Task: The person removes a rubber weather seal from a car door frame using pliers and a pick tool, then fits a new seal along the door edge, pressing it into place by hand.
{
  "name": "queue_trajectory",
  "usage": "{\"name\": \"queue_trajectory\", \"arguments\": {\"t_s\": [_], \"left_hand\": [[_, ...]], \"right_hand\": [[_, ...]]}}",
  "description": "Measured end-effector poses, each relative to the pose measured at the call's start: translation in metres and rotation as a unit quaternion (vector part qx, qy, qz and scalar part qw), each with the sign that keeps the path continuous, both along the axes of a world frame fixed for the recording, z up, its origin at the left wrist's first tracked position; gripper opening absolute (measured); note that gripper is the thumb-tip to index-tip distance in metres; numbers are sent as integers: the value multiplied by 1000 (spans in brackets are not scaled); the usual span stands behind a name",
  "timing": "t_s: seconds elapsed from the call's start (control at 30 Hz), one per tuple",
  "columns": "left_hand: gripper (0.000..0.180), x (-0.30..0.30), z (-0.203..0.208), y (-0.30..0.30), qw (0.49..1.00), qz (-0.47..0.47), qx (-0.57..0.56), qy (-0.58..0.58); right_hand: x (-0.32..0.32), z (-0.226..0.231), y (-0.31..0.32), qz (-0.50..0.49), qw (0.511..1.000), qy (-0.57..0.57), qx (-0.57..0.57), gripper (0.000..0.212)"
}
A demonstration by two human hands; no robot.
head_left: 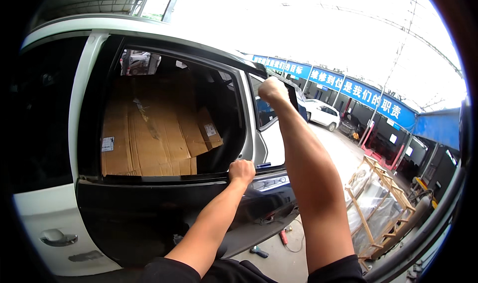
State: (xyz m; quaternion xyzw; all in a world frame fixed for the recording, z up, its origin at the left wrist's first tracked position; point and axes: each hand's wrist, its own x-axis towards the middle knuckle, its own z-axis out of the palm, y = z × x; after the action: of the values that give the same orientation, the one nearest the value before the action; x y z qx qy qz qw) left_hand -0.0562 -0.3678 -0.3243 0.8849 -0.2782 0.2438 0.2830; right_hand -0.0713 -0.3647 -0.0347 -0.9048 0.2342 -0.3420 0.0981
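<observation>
Close in front of me stands a white car point(79, 148) with a black lower side panel point(149, 208). At the lower rear corner of its large side window, my left hand point(242, 171) is closed against the sill. A short blue rod-like thing point(264, 165) lies just right of its knuckles; I cannot tell whether the hand holds it. My right hand point(274, 90) is raised and closed at the upper edge of the dark frame round the small rear window point(265, 109). Its fingertips and whatever they grip are hidden.
Large cardboard sheets point(149, 118) fill the window's view. On the floor lie a red-handled tool point(284, 237) with a cable and a dark tool point(259, 252). To the right stands a wooden crate point(381, 198) with plastic wrapping. Farther back are a white car point(322, 113) and blue banners point(358, 91).
</observation>
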Motion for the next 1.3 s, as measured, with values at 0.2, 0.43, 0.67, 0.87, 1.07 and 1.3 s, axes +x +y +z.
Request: {"name": "queue_trajectory", "arguments": {"t_s": [0.2, 0.43, 0.67, 0.87, 1.07, 1.3], "left_hand": [[43, 26, -5, 13, 999, 44, 20, -18], [30, 13, -3, 11, 992, -35, -58, -111], [46, 25, 38, 90, 993, -56, 33, 96], [37, 40, 56, 259, 990, 32, 70, 114], [41, 37, 14, 281, 975, 66, 128, 170], [38, 26, -25, 277, 990, 138, 3, 7]], "right_hand": [[-27, -45, 69, 111, 992, -31, -51, 24], [-54, -88, 85, 119, 992, -29, -44, 24], [-94, -39, 73, 75, 990, 40, -109, 22], [-88, -23, 82, 219, 964, 119, 94, 28], [-65, -43, 97, 243, 927, 85, 273, 13], [-15, -10, 48, 236, 967, 64, 70, 53]]}}
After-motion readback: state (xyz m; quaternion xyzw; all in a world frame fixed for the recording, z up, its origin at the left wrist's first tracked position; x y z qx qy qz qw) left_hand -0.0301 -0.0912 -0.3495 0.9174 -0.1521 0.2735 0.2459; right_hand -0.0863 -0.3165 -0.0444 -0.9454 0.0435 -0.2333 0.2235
